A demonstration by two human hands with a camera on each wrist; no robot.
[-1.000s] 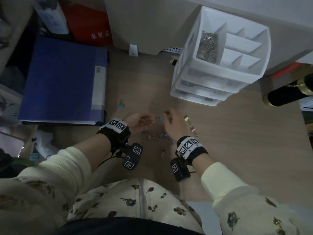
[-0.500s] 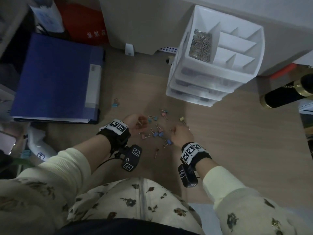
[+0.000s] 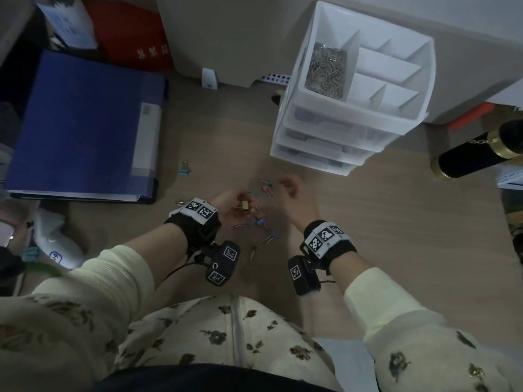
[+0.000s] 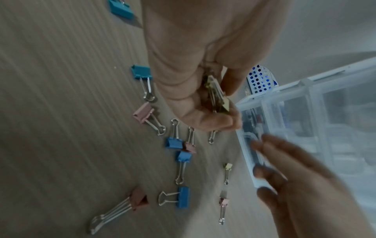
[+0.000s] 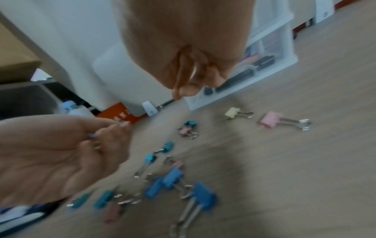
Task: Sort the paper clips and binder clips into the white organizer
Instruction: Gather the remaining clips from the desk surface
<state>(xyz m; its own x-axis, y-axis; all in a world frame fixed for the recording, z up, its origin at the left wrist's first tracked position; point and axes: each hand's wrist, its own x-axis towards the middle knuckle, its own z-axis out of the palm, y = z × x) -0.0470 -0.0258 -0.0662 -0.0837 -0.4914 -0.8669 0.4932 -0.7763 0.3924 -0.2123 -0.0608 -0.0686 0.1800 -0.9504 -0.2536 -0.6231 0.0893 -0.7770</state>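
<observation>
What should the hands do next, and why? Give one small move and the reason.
Probably carry the gold binder clips that the left hand already grips up to the white organizer and drop them into an empty compartment. The paper clips already fill one section, the others look bare, and many binder clips are still on the desk; the right hand seems to hold nothing.

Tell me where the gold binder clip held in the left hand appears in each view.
Head: gold binder clip near centre, in the left hand.
Left wrist: centre, pinched at the fingertips.
Right wrist: not clearly visible; the left hand is blurred.
Shared landmark: white organizer.
</observation>
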